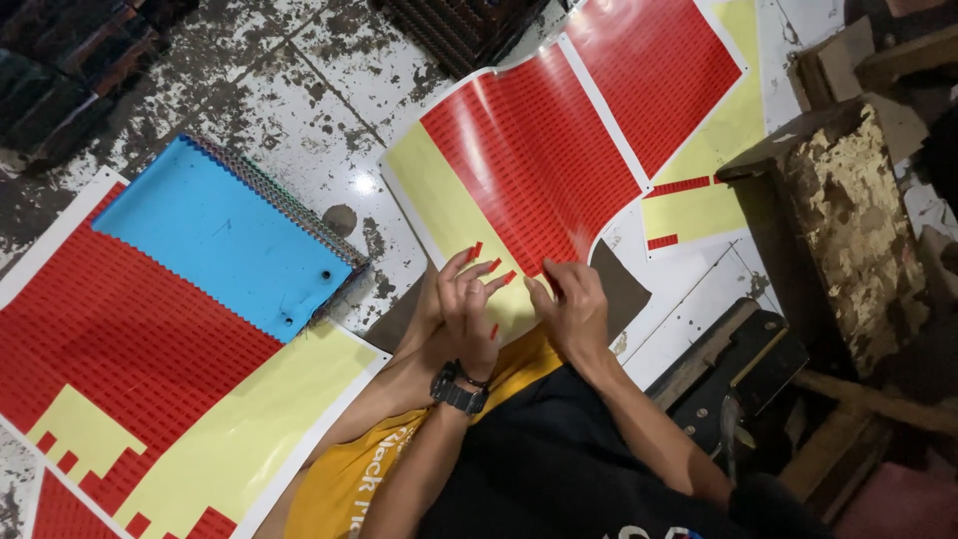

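Our left hand [467, 304] spreads its fingers, small red stickers [496, 266] stuck on the tips. Our right hand [571, 307] pinches closed at the sticker sheet's [534, 150] lower edge.

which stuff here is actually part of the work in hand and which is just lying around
In use:
- sticker sheet, red on yellow backing, under both hands
- left hand, small red stickers stuck on its fingertips
- right hand, pinching at the sheet's red edge

Lying about:
- blue stack with zigzag edges
- second sticker sheet, partly under that stack
- worn wooden stool
- dark crates
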